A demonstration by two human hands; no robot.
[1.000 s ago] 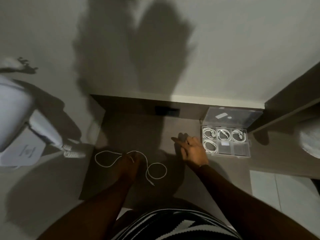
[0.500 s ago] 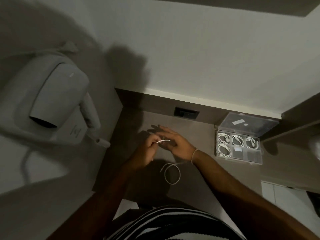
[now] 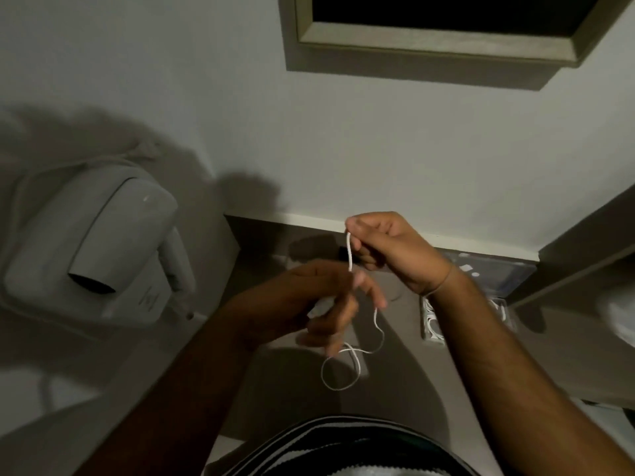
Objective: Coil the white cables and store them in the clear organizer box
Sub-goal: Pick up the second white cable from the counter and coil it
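Step in hand: start of coiling one thin white cable [image 3: 349,255], judged from both hands raised on it at frame centre with most of its length loose.
Right hand [image 3: 388,250]: centre of frame, just right of middle; fingertips pinched together on the upper end of the cable, other fingers curled in.
Left hand [image 3: 319,304]: just below and left of the right hand, blurred; fingers loosely bent around the cable where it drops; whether clamped or only guiding cannot be told.
Cable run: short taut stretch between the two hands, then a slack tail hanging toward lower centre, crossing itself in one loose loop over the grey-brown counter [image 3: 395,407].
Clear plastic organizer box [image 3: 508,286]: right of centre against the wall, lid open, mostly hidden behind the right forearm; white coils visible in the near compartments, count not clear.
Also in frame: white wall-mounted hair dryer [image 3: 99,249] at left; dark framed opening [image 3: 446,25] at top.
Progress: probably late, with other cables stowed and this one uncoiled.
Next move calls for: a firm pinch as anchor, the other hand wrapping the tail in even, small turns sized to a compartment.
Risk: the crossed loop could knot if pulled tight; the coil could spring open on release.
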